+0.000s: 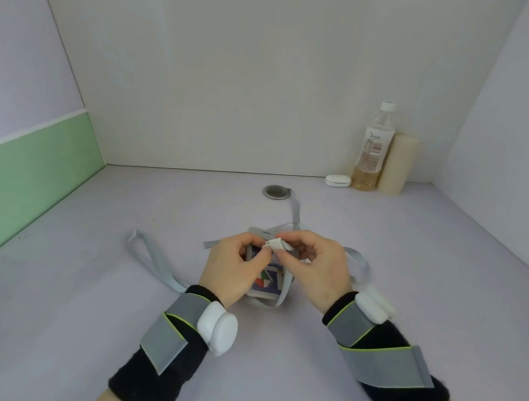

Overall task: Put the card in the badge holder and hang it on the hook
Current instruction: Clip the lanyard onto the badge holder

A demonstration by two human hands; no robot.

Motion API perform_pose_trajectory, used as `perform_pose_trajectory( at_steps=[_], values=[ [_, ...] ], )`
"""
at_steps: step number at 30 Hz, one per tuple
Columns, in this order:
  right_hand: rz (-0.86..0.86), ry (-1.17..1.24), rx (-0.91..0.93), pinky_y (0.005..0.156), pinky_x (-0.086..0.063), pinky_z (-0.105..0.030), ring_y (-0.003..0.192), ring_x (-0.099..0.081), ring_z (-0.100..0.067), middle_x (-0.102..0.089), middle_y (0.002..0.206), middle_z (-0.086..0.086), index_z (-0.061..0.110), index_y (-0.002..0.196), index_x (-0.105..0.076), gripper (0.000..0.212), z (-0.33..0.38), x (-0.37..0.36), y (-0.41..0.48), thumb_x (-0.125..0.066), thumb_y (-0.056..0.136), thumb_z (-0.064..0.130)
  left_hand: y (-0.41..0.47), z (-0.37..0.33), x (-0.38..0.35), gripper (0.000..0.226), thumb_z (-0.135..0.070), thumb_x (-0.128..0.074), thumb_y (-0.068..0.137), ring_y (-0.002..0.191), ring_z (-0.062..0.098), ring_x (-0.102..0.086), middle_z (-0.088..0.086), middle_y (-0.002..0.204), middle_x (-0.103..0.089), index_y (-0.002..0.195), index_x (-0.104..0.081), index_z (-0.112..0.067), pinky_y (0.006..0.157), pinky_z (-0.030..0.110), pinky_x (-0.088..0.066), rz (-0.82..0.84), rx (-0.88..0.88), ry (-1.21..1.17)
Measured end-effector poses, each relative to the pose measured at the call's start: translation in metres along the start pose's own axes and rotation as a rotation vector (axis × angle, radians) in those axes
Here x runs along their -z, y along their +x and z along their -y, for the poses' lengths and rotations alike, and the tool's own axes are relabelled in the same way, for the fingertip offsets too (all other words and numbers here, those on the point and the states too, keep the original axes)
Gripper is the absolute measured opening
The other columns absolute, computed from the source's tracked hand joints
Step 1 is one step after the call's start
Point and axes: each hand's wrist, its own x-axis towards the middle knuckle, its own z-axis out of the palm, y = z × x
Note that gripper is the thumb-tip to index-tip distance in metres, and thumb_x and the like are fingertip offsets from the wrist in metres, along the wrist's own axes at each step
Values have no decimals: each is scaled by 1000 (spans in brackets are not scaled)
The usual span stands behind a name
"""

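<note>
A grey badge holder (259,293) lies at the middle of the table, a card with a coloured geometric print (264,282) showing through it. My left hand (237,267) grips the holder's upper left part, thumb and fingers closed on it. My right hand (312,265) pinches the small white clip end (276,243) at the holder's top. The pale grey lanyard (157,265) loops out to the left, under both hands, and back toward a round metal disc (276,191). No hook is visible.
At the back right stand a clear bottle (372,151) of yellowish liquid, a cream cylinder (397,165) and a small white case (338,180). White walls close the table on the back and both sides, with a green panel (36,167) on the left.
</note>
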Motion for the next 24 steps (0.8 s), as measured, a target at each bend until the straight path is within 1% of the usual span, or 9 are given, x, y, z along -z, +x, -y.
perform_pose_trajectory(
  at_steps=[2, 4, 6, 7, 9, 10, 14, 17, 24],
  values=[
    [-3, -30, 17, 69, -49, -12, 75, -63, 0, -70, 80, 13, 26, 86, -70, 20, -1, -1, -1, -73, 76, 9, -1, -1, 1, 8, -24, -64, 83, 60, 16, -65, 0, 63, -67, 85, -71, -20, 60, 31, -57, -9, 21, -18],
    [-6, -59, 40, 72, -50, -14, 80, -64, -4, -72, 83, 8, 21, 88, -73, 16, -2, -3, -1, -74, 76, 10, -2, -1, 3, 8, -25, -65, 81, 63, 22, -68, -1, 62, -67, 84, -72, -22, 62, 43, -59, 4, 43, -35],
    [-5, -105, 84, 73, -50, -13, 82, -64, -6, -72, 85, 3, 17, 89, -74, 15, -3, -5, -2, -74, 76, 11, -3, -2, 4, 7, -24, -65, 81, 55, 14, -65, -10, 52, -62, 81, -72, -22, 58, 37, -58, 6, 49, -22],
    [-3, -130, 107, 73, -50, -12, 83, -63, -5, -72, 85, 3, 17, 90, -74, 16, -3, -5, -2, -74, 75, 11, -4, -2, 5, 7, -22, -65, 81, 49, 6, -60, -15, 47, -58, 79, -72, -22, 54, 28, -55, 2, 43, -7],
    [0, -153, 133, 73, -49, -11, 83, -63, -4, -71, 85, 4, 18, 90, -74, 17, -4, -6, -3, -74, 76, 10, -4, -3, 5, 7, -20, -65, 81, 41, -1, -51, -21, 40, -53, 79, -72, -21, 47, 12, -40, -2, 33, 20],
    [2, -153, 139, 73, -49, -11, 83, -63, -4, -71, 85, 5, 19, 91, -74, 18, -4, -7, -3, -74, 76, 10, -4, -4, 5, 8, -19, -64, 81, 41, -1, -49, -21, 39, -52, 80, -72, -20, 46, 9, -35, -1, 33, 26],
    [30, -158, 170, 73, -49, -11, 82, -63, -3, -68, 84, 13, 21, 92, -75, 21, -6, -7, -5, -73, 75, 7, -5, -4, 5, 13, -18, -61, 77, 44, -1, -48, -20, 41, -53, 81, -72, -24, 48, 8, -34, -5, 29, 70],
    [24, -181, 176, 73, -53, -20, 79, -63, -6, -64, 81, 17, 22, 90, -75, 19, -8, -10, -5, -73, 75, 9, -5, -2, 4, 16, -17, -60, 78, 47, -3, -50, -24, 42, -54, 84, -73, -24, 50, 7, -34, 1, 8, 110],
    [-4, -169, 171, 69, -55, -27, 73, -64, -11, -64, 74, 12, 18, 86, -77, 13, -10, -13, -6, -73, 75, 14, -7, -5, 4, 25, -10, -56, 84, 46, -5, -49, -26, 44, -54, 89, -75, -27, 50, 5, -33, 21, -42, 97]
  ],
)
